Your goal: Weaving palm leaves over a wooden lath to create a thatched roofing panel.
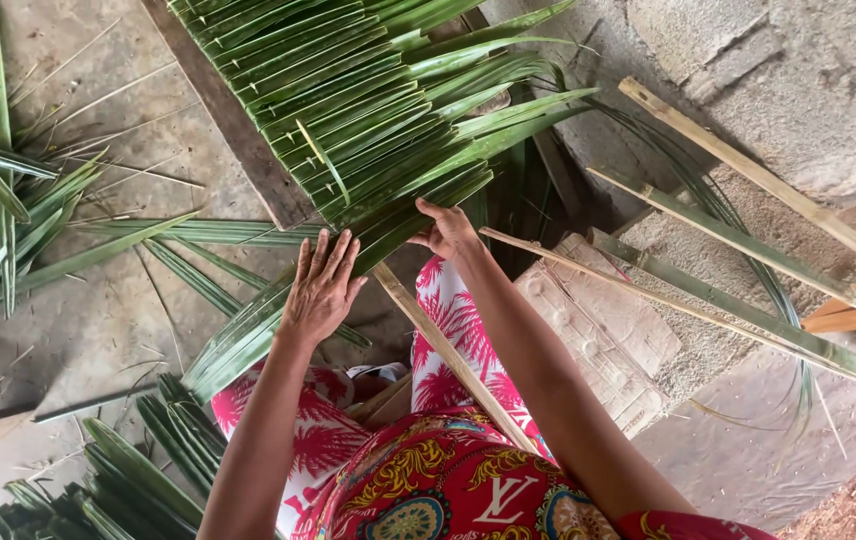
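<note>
Risk noted: the woven palm-leaf panel point(368, 110) has its lower edge unsecured where the leaflets fan out, so if the flat pressure on them slackens, the springy blades will likely flick back out of line and loosen the last rows; the cause would be the leaves' own stiffness, since nothing else seems to pin that edge. Second risk: the bamboo slat point(448, 355) crossing the person's lap lies tilted and looks free to slide, which could skew the row. Leaflet edges are thin and could nick a finger drawn along them. Left hand point(321, 288): spread wide, fingers straight and slightly apart, palm down, pressing on the long green leaflets at the panel's lower left edge; it grips nothing. Right hand point(445, 232): curled, fingertips pinched on a leaflet at the panel's bottom edge, just above the top end of the slat; whether it also touches the slat I cannot tell. Position of the panel: slanting up and away from the knees, lying over a dark wooden plank point(238, 130) on the concrete floor point(98, 310). Loose leaves point(8, 210) lie to the left, further split bamboo poles point(748, 250) to the right, well apart from both hands.
</note>
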